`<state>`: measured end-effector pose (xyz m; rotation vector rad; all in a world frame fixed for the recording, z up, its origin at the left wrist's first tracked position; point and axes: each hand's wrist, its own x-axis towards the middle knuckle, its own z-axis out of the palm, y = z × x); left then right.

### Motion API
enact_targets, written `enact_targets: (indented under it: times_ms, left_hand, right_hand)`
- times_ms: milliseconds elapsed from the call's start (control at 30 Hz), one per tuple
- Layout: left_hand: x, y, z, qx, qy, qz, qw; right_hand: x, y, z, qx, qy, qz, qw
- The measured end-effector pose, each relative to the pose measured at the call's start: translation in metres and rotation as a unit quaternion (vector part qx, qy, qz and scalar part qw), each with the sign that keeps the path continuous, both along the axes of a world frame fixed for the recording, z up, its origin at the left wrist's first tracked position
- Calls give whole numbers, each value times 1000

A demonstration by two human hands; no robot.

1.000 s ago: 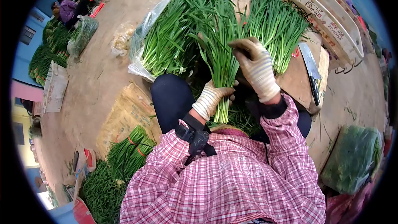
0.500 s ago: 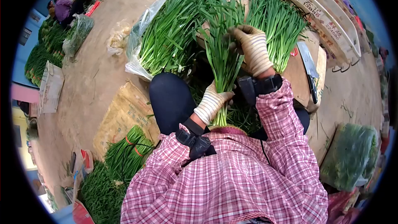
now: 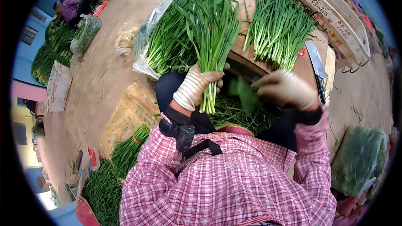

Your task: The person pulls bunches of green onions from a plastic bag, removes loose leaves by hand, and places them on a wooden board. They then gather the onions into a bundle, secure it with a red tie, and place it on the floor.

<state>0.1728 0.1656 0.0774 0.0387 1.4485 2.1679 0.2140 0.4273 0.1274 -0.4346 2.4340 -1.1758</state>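
My left hand (image 3: 199, 84), in a striped glove, is closed round the lower stalks of a bunch of garlic chives (image 3: 212, 37). The leaves fan upward and the pale cut ends stick out below the fist. To the right, my gloved right hand (image 3: 287, 88) is smeared by motion, its fingers stretched out. A blurred green clump of leaves (image 3: 245, 94) hangs just left of those fingertips, above loose leaves (image 3: 247, 115) between my knees. Another pile of chives (image 3: 280, 29) lies on the wooden board (image 3: 303, 65) ahead.
A plastic-lined heap of chives (image 3: 167, 50) stands ahead left. On the board's right side lies a knife (image 3: 317, 71); white crates (image 3: 328, 16) stand beyond. Tied bundles (image 3: 127, 150) are at left, and a wrapped green bale (image 3: 359, 159) at right. A person (image 3: 71, 6) sits far left.
My left hand has risen with the bunch, up and left. My right hand has come off the leaves and swung down to the right, with a green clump now beside it.
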Motion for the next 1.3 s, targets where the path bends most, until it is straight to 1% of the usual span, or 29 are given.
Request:
enact_targets:
  times_ms: [33,67,100,167,200,233,300,400,433,467,500,533,600,633,700,733,800,833,900,933,967,1000,1033,1067,1100,1200,1233,1267,1300]
  left_hand:
    - [-3,0,6,-3,10,-3,1000]
    - [-6,3,2,-31,15,0,999]
    - [-7,8,-1,-50,33,10,998]
    - [-5,22,-8,-86,44,32,995]
    - [-6,28,-21,-101,55,48,992]
    - [-9,33,-36,-120,67,51,989]
    - [-12,45,-66,-176,173,100,964]
    - [-6,49,-64,-189,102,44,976]
    - [-5,51,-62,-210,77,14,975]
    - [-13,53,-106,-224,217,53,949]
    - [-17,54,-121,-221,218,50,949]
    - [-20,55,-128,-225,235,44,944]
    - [-23,55,-139,-256,257,34,931]
    - [-22,54,-144,-255,249,34,934]
    - [-23,55,-149,-255,249,29,934]
    - [-26,55,-150,-246,241,28,938]
    - [-16,53,-139,-258,245,28,934]
    - [-13,52,-136,-269,254,28,929]
    - [-12,54,-131,-285,257,16,923]
    - [-9,56,-122,-218,227,24,949]
    - [-5,57,-113,-150,195,32,969]
    - [0,57,-88,-122,120,24,985]
    - [0,54,-82,-124,119,24,985]
    - [0,49,-78,-76,93,-6,993]
    - [1,45,-73,-27,65,-35,997]
    - [9,34,-48,53,-5,-58,997]
    - [11,33,-45,90,-39,-71,993]
    - [10,34,-64,129,-22,-53,990]
    - [13,38,-57,180,-35,-35,983]
  right_hand:
    - [2,-1,-38,155,200,29,967]
    - [-4,-12,-53,77,248,-70,963]
    - [-9,-29,-58,-2,290,-168,942]
    - [-17,-52,-33,-127,129,-278,943]
    - [-28,-51,-57,-113,209,-260,936]
    - [-31,-56,-59,-110,208,-277,932]
    - [-42,-57,-57,-151,273,-285,906]
    - [-64,-62,-41,-73,324,-268,904]
    - [-75,-63,-39,-35,319,-272,907]
    - [-86,-66,-37,12,284,-291,914]
    - [-96,-67,-37,59,247,-309,917]
    - [-105,-64,-39,61,247,-311,916]
    - [-114,-62,-42,-3,113,-264,958]
    - [-111,-62,-45,-60,89,-273,956]
    - [-108,-59,-41,20,93,-264,960]
    - [-108,-61,-39,22,89,-262,961]
    - [-106,-64,-39,173,80,-234,953]
    - [-105,-61,-42,174,78,-234,953]
    - [-105,-54,-51,144,96,-221,960]
    - [-103,-56,-50,105,93,-219,966]
    - [-98,-53,-48,21,39,-242,969]
    - [-98,-52,-51,-43,51,-257,964]
    - [-98,-50,-58,-107,64,-270,955]
    - [-104,-44,-69,-100,135,-269,948]
    - [-96,-46,-58,-134,138,-277,942]
    - [-87,-40,-56,-253,48,-324,910]
    - [-78,-43,-47,-362,0,-335,870]
    - [-77,-41,-47,-380,-12,-338,861]
    - [-77,-38,-47,-399,-22,-340,851]
